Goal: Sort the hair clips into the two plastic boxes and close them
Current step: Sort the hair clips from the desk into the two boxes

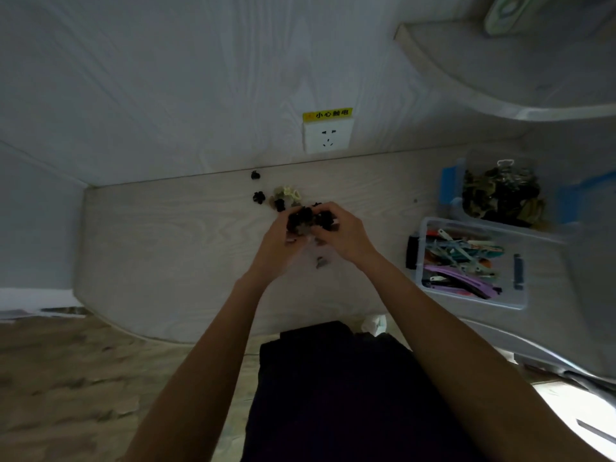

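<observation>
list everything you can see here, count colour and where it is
small claw clips: a handful, mostly black, gathered between both hands above the desk
loose claw clips: a few, black and pale yellow, on the desk beyond the hands near the wall
far plastic box: one, clear with blue latches, right side of the desk, holding dark and olive claw clips
near plastic box: one, clear, open, right side nearer the person, holding long flat clips in purple, teal, orange
desk: one, pale wood grain
wall socket: one, white, yellow warning label above it
corner shelf: one, pale, top right
left hand: grip curled on the clips
right hand: grip curled on the clips
</observation>
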A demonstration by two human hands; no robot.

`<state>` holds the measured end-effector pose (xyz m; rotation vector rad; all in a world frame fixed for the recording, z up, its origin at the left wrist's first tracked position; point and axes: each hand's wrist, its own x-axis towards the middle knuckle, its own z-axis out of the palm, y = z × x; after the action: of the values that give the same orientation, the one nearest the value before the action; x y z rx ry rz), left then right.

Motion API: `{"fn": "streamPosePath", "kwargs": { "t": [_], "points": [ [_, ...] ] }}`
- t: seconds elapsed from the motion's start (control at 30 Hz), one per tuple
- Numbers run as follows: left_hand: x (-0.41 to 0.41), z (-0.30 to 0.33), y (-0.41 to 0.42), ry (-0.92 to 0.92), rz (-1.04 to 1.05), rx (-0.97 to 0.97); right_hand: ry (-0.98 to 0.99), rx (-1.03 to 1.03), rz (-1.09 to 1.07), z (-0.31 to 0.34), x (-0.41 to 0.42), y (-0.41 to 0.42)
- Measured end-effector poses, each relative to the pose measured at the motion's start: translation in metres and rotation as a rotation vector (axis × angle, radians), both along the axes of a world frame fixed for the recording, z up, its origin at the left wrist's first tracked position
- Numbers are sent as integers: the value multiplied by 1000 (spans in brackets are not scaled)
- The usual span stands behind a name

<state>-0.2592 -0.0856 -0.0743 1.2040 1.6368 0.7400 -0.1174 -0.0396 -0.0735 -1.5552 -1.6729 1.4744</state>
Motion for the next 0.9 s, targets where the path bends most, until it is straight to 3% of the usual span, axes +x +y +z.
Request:
{"fn": "streamPosePath", "kwargs": {
  "t": [0.17, 0.33, 0.5, 0.7, 0.9],
  "points": [
    [46, 32, 4, 10, -4, 149, 206, 10, -69, 37, 44, -1],
    [128, 57, 28, -104, -142, 232, 234, 70, -219, 63, 129, -1],
    [212, 51, 67, 56, -308, 302, -12, 158, -316, 67, 219, 14],
    [268, 46, 88, 428, -436, 324, -333, 288, -164, 59, 275, 36],
    [270, 43, 82, 441, -433, 369, -531, 359, 18, 55, 295, 44]
  ]
}}
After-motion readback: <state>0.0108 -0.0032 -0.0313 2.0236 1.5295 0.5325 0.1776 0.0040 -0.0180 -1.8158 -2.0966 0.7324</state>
